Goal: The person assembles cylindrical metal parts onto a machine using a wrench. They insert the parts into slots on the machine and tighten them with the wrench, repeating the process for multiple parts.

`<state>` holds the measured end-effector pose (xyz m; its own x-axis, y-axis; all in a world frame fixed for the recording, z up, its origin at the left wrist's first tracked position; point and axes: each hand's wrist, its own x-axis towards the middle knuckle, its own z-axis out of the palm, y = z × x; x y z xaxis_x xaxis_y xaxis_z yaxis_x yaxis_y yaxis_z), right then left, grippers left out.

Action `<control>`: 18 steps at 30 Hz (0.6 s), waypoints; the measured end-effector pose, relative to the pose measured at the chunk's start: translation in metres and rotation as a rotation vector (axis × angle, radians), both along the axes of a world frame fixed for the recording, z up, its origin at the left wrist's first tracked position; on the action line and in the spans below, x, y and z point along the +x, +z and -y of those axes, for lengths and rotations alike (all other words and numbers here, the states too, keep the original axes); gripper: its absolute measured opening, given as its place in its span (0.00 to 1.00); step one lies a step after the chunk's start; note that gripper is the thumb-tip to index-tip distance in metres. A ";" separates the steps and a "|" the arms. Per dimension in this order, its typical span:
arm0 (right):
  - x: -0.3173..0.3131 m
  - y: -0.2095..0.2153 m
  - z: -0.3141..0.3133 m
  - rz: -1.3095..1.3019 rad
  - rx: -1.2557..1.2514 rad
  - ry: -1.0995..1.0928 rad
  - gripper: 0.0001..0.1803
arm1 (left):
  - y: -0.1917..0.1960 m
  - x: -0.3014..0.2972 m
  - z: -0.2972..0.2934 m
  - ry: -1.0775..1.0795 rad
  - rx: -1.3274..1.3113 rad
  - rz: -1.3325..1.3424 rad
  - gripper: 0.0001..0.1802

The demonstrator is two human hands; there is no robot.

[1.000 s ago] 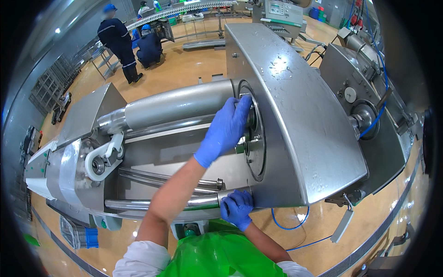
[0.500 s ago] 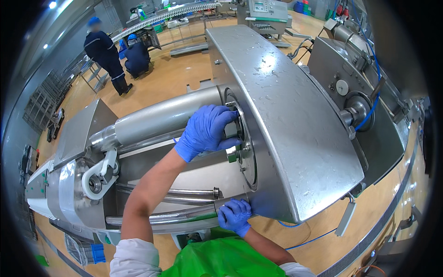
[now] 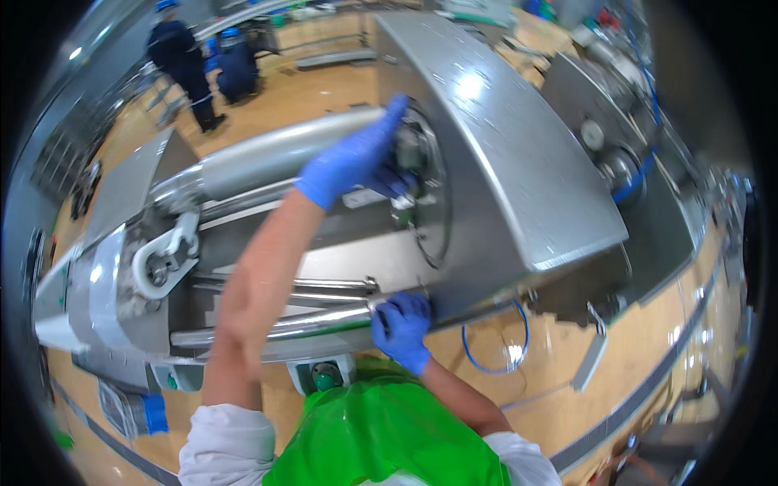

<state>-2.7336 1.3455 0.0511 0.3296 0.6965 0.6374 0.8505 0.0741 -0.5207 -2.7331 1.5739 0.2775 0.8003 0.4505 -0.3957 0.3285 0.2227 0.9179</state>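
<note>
My left hand [image 3: 352, 158], in a blue glove, reaches across the trough of a large stainless machine. It is beside the round flange [image 3: 435, 235] in the machine's housing, next to a dark hex nut [image 3: 411, 150]. Its fingers are apart, one digit pointing up and others lower down; motion blurs them, and whether they touch the nut is unclear. My right hand [image 3: 403, 328], gloved too, is curled round the near steel tube [image 3: 316, 326] close to the housing. A thick steel cylinder [image 3: 267, 154] runs along the trough's far side.
The sloping steel housing [image 3: 494, 138] is wet on top. At left is a white hook-shaped bracket [image 3: 146, 271]. A blue hose [image 3: 494, 371] loops over the floor at right. Two people in dark workwear, one standing [image 3: 180, 65] and one crouching [image 3: 237, 71], are far left.
My left hand has loosened from around the hex nut, and its fingers have spread. My right hand keeps to the tube. The whole view has shifted, moving the machine up in the picture.
</note>
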 end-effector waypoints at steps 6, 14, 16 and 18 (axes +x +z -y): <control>-0.019 -0.022 -0.007 0.012 -0.036 -0.041 0.07 | -0.072 0.001 -0.014 0.282 0.767 0.453 0.30; -0.004 -0.003 0.011 -0.080 0.098 0.086 0.10 | -0.098 -0.022 -0.038 0.398 1.114 0.431 0.24; 0.004 -0.009 0.028 -0.214 0.127 0.259 0.10 | -0.098 -0.028 -0.040 0.395 1.148 0.405 0.24; 0.016 -0.019 0.057 -0.341 0.150 0.344 0.07 | -0.096 -0.046 -0.040 0.420 1.191 0.358 0.24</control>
